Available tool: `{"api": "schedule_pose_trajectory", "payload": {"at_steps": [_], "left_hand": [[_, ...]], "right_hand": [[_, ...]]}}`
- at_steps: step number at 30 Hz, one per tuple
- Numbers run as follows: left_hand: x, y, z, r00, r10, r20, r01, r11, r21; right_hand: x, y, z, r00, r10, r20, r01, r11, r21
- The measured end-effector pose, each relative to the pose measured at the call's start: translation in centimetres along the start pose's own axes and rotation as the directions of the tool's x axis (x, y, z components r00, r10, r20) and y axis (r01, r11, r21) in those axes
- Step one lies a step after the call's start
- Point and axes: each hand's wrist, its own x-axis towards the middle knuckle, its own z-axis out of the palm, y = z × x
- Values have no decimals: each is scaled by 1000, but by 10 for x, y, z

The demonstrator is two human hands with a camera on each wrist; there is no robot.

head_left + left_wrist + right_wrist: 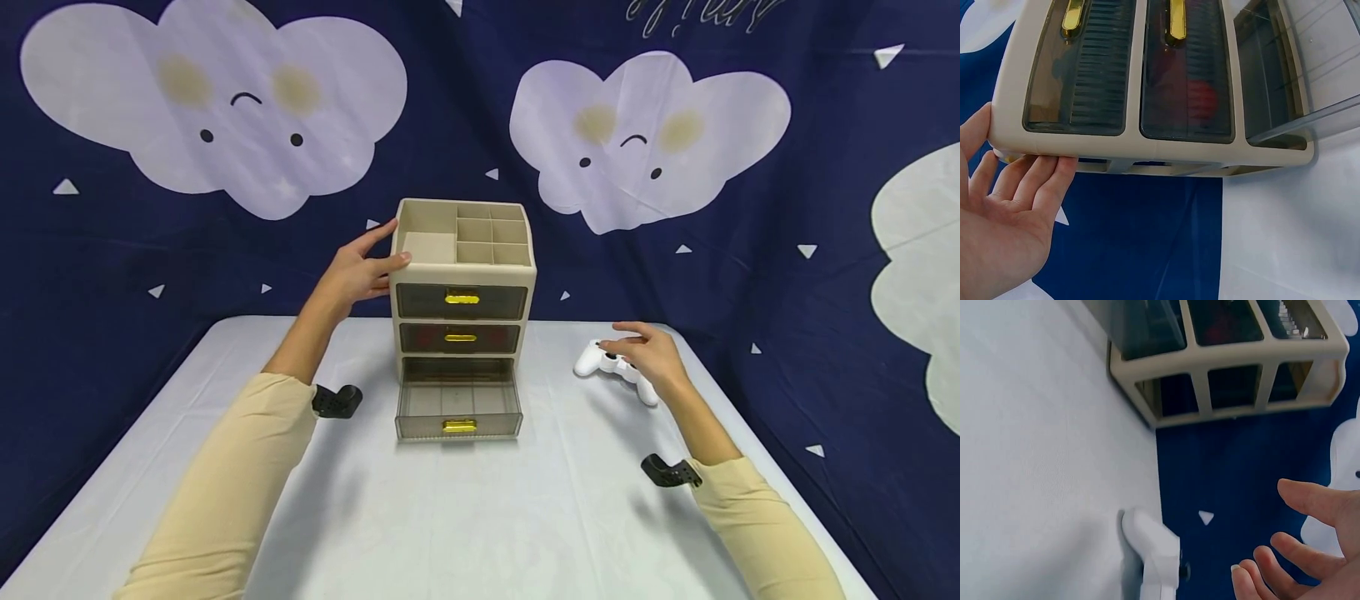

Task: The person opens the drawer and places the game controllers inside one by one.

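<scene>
A cream desktop drawer organizer (466,273) stands towards the back of the table, with a divided tray on top and smoky see-through drawers with gold handles. Its bottom drawer (459,408) is pulled out; the upper two are closed, and something red shows through the middle one (1188,94). My left hand (358,271) rests against the organizer's upper left side, thumb at the top rim and fingertips on the side wall. Over a white game controller (592,358) at the right hovers my right hand (651,354), fingers loosely bent and apart, holding nothing.
A white cloth covers the table (465,517). Behind it hangs a dark blue curtain (457,100) printed with clouds and triangles. Black wrist mounts (337,402) sit by both sleeves.
</scene>
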Motion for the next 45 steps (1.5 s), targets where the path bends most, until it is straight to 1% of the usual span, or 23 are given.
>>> {"api": "schedule_pose_trajectory", "payload": {"at_steps": [3, 10, 16, 20, 25, 31, 34, 41, 45], "left_hand": [[0, 1, 0, 1000, -3, -3, 3, 1000, 1], [-1, 0, 0, 1000, -17, -8, 17, 1000, 9], [0, -2, 0, 1000, -13, -7, 13, 1000, 3], [1, -1, 1, 1000, -15, -15, 15, 1000, 0], [2, 0, 1, 1000, -16, -18, 16, 1000, -8], [1, 1, 2, 1000, -15, -8, 15, 1000, -2], [1, 1, 1, 1000, -8, -7, 8, 1000, -1], [0, 1, 0, 1000, -1, 0, 1, 1000, -4], [1, 1, 1, 1000, -3, -4, 3, 1000, 1]], "right_hand": [[0, 6, -4, 1000, 14, -26, -14, 1000, -8], [4, 21, -7, 995, 15, -98, -18, 999, -36], [7, 37, -10, 985, 63, -159, -74, 995, -69], [9, 47, -13, 978, 106, -181, -121, 990, -76], [13, 59, -14, 975, 132, -181, -149, 985, -85], [15, 72, -14, 963, 175, -203, -192, 979, -72], [17, 76, -14, 965, 181, -190, -198, 978, -71], [21, 82, -12, 972, 199, -125, -212, 973, -94], [22, 86, -9, 970, 209, -120, -219, 973, -75]]}}
